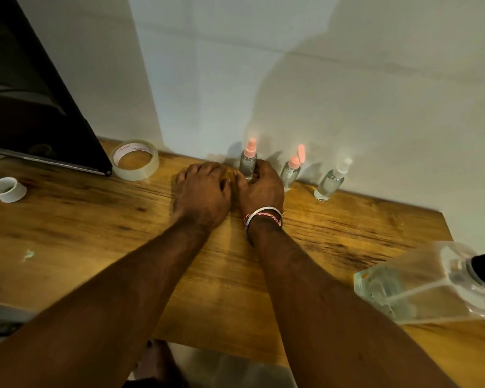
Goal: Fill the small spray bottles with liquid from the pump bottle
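Gripping the nearest spray bottle (247, 165) low on its clear body, the right hand (259, 189) has its fingers curled round it, the bottle standing upright with its pink spray head on top, close to the white wall (347, 79). Left hand (202, 189) lies knuckles-up just beside the right one, fingers bent down toward the wooden table (95, 233); something yellowish shows between the two hands, but whether the left fingers hold it cannot be told (blurred, mostly hidden). Right wrist carries a band of red-and-white thread and a pale bangle (262, 215). Two more small bottles stand in a row to the right along the wall: a second spray bottle (291, 172) with a pink head and a pink cap (301, 152) showing just behind it, then a third spray bottle (331, 182) with a clear or whitish head, leaning in the wide-angle view. All three look to hold clear liquid. Large clear bottle (420, 287) with a black top sits at the near right edge of the table, well apart from the row, with liquid inside; its pump is cut off by the frame edge. At far left: a roll of clear tape (135, 159) lying flat, a smaller white roll (7, 189), and a dark laptop lid (39, 107) tilted back.
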A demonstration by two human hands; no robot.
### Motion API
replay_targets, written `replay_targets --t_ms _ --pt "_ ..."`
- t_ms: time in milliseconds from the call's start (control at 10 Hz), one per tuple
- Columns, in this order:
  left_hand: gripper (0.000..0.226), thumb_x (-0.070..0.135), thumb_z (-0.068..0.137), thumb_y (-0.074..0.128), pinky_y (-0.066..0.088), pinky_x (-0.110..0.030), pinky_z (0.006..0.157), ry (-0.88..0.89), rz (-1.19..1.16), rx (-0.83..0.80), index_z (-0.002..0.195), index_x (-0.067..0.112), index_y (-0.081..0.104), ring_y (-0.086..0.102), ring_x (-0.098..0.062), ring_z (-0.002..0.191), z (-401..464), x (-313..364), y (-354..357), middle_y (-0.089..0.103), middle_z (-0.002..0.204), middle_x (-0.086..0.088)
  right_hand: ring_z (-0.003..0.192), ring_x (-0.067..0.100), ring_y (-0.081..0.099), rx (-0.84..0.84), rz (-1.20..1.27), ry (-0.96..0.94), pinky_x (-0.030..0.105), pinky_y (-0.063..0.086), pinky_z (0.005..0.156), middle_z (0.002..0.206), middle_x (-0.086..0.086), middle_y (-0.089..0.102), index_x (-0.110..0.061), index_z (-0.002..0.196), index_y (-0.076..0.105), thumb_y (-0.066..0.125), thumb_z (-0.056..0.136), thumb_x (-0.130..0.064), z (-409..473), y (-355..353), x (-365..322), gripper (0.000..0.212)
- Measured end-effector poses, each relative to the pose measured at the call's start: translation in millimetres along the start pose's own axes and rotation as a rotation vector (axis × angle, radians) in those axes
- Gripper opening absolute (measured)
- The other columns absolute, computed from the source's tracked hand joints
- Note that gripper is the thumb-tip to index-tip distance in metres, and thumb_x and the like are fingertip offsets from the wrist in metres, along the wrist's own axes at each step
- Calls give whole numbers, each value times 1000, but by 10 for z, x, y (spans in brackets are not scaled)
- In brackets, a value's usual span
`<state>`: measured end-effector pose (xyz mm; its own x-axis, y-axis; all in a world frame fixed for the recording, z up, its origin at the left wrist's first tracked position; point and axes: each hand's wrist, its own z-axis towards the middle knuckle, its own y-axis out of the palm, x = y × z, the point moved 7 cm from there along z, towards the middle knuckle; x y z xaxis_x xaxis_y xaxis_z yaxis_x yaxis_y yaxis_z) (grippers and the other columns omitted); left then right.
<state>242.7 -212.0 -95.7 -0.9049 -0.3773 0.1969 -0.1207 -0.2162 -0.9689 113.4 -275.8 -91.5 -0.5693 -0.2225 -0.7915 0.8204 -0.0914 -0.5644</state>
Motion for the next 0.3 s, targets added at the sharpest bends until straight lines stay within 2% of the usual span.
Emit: replay_targets --t_ms 100,200,300 --pt "50 46 107 39 36 -45 115 -10 -5 9 146 22 59 50 -25 137 0 4 2 59 150 -1 97 25 67 13 20 31 40 57 85 102 1 72 -20 108 68 80 82 -36 -9 2 40 33" --pt "46 42 107 42 38 -44 113 -9 -66 24 142 21 62 52 -25 134 -34 3 -45 61 146 -3 108 28 66 -22 15 44 43 56 94 115 6 71 -16 120 66 81 81 -32 -65 -2 11 45" --pt "43 37 107 46 38 -44 114 3 -135 14 141 18 63 52 -26 134 -108 14 -68 61 145 -5 131 29 56 -97 -58 69 36 44 112 140 11 62 -12 143 55 79 86 -31 -178 30 35 65"
